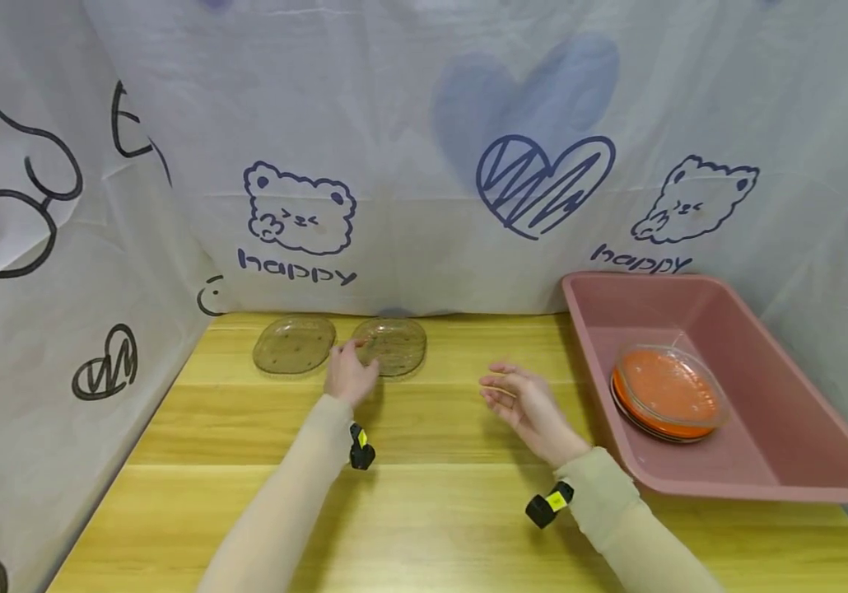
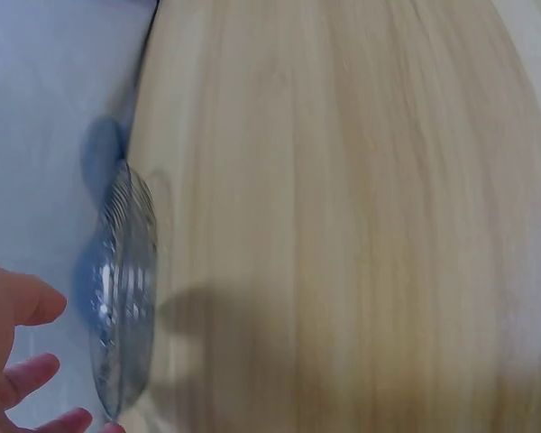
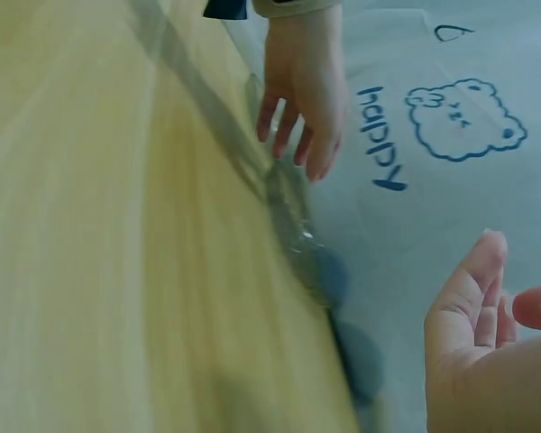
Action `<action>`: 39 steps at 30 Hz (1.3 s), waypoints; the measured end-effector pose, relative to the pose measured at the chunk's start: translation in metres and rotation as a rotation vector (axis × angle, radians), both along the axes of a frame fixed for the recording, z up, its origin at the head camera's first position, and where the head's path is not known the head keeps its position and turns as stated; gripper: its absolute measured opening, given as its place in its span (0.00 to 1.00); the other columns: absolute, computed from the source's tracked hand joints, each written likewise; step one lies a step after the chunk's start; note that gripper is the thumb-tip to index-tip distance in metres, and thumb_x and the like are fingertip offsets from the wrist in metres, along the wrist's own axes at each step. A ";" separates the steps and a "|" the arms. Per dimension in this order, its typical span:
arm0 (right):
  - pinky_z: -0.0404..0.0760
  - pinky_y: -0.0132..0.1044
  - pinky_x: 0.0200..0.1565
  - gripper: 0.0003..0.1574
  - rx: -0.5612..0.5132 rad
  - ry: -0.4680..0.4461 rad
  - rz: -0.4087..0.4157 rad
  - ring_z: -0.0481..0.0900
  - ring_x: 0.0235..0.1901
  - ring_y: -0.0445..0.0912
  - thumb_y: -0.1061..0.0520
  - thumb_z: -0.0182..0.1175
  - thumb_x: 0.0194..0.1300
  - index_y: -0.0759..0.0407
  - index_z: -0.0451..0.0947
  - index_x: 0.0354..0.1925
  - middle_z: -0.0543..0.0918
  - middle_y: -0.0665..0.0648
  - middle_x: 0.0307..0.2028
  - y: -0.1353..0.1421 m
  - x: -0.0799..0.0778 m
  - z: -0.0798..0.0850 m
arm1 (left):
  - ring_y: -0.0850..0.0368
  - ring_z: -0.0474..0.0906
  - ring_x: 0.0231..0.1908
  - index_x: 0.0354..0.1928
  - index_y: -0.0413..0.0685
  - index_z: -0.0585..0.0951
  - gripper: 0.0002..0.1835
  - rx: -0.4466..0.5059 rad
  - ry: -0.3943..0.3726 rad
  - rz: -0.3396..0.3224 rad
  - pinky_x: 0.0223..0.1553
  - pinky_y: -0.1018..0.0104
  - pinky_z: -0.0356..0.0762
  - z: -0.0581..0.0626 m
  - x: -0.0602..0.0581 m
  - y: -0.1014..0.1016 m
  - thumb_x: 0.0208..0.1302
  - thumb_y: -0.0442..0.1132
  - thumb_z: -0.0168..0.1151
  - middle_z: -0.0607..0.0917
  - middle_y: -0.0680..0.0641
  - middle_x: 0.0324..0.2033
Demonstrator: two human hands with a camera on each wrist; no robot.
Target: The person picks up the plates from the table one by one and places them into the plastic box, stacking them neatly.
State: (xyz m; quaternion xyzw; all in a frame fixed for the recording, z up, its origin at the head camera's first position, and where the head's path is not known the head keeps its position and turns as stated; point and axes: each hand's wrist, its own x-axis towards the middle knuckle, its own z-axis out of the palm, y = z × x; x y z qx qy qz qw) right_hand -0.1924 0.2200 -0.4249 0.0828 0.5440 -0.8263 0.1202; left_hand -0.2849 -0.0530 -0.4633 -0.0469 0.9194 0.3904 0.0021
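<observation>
My left hand [image 1: 351, 376] hovers at the near left edge of a clear glass plate [image 1: 398, 349] with a ribbed rim, its fingers relaxed and spread. In the left wrist view the thumb and fingertips [image 2: 38, 301] show beside the clear plate [image 2: 126, 298], with nothing gripped. A second clear plate [image 1: 294, 344] lies just left of that hand. My right hand [image 1: 531, 412] is held in the air over the table, left of the pink basin [image 1: 802, 403]. Its fingers are loosely bent and the palm holds nothing, as the right wrist view of this hand [image 3: 473, 352] also shows.
Inside the basin, orange plates [image 1: 664, 383] are stacked with a clear plate [image 1: 713, 403] on top. The basin's raised rim borders the right side of the wooden table [image 1: 424, 511]. A printed white cloth [image 1: 409, 165] hangs behind the plates and along the left.
</observation>
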 end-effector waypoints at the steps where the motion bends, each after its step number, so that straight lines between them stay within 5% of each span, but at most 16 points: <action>1: 0.83 0.29 0.46 0.16 -0.008 -0.010 0.003 0.81 0.36 0.40 0.63 0.42 0.77 0.62 0.66 0.59 0.82 0.51 0.39 -0.002 -0.001 -0.004 | 0.32 0.68 0.67 0.71 0.44 0.68 0.29 -0.005 -0.005 0.002 0.66 0.39 0.72 -0.001 0.000 -0.002 0.72 0.46 0.57 0.64 0.32 0.70; 14: 0.81 0.30 0.52 0.25 -0.006 -0.075 0.038 0.79 0.41 0.41 0.63 0.43 0.74 0.67 0.61 0.66 0.79 0.53 0.42 -0.018 -0.008 -0.027 | 0.32 0.71 0.64 0.71 0.40 0.68 0.29 -0.077 -0.075 -0.027 0.65 0.40 0.72 -0.006 -0.005 -0.012 0.74 0.47 0.55 0.71 0.30 0.65; 39: 0.81 0.27 0.46 0.29 0.007 -0.088 0.063 0.79 0.40 0.41 0.65 0.44 0.72 0.68 0.58 0.69 0.79 0.54 0.44 -0.022 -0.010 -0.032 | 0.33 0.66 0.70 0.75 0.39 0.61 0.34 -0.033 -0.107 -0.055 0.70 0.40 0.68 -0.009 -0.007 -0.016 0.72 0.42 0.57 0.67 0.31 0.71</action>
